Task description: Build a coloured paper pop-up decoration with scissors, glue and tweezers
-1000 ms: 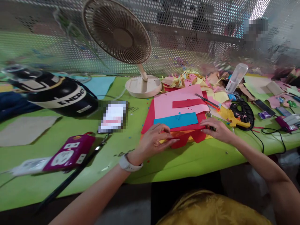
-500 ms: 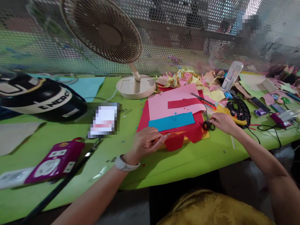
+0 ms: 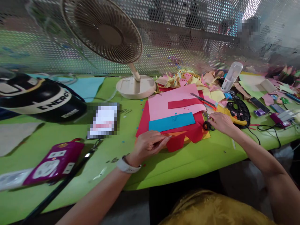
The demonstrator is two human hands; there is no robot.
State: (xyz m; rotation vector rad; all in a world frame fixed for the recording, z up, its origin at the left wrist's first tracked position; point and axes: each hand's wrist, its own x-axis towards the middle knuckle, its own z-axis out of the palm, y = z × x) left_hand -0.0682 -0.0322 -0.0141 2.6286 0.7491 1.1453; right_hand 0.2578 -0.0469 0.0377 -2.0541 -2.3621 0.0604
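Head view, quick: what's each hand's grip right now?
Left hand: closed, holding the notched red paper strip.
Right hand: at the black-handled metal scissors; open or closed, can't tell.

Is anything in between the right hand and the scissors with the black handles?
Nothing that I can see. The right hand has its fingers right at the scissors, though whether they touch is too blurry to tell.

Blue strip (image 3: 172, 122), red cutout (image 3: 175, 143): matt paper. Green tabletop (image 3: 164, 168): smooth, glossy. Wall screen (image 3: 159, 47): perforated metal.
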